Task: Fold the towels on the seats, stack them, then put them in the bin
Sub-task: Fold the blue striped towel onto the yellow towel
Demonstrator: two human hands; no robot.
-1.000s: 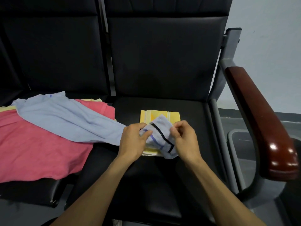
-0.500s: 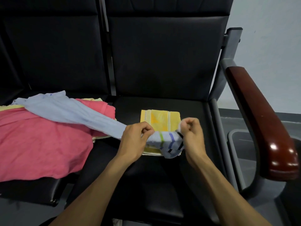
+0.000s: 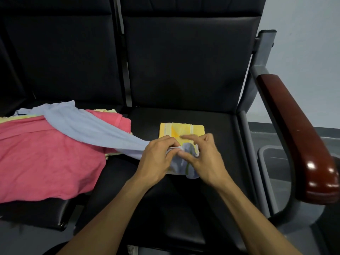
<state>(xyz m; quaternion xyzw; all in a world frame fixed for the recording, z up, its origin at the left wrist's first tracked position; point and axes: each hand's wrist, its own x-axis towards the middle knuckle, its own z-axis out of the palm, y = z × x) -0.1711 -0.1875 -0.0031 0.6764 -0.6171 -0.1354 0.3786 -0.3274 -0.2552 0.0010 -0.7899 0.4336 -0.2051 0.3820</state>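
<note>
both grips, left hand (image 3: 157,159) and right hand (image 3: 206,157), pinch the bunched end of the light blue towel (image 3: 86,128) over the folded yellow towel (image 3: 181,129); the rest trails left across the pink towel (image 3: 46,159).

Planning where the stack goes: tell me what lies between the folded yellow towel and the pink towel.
In the head view, bare black seat cushion separates the folded yellow towel from the pink towel; the light blue towel stretches across that gap.

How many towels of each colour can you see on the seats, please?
Yellow: 2, one folded, one edge showing under the pink
Pink: 1
Light blue: 1, held by both hands, left and right
Total: 4
</note>
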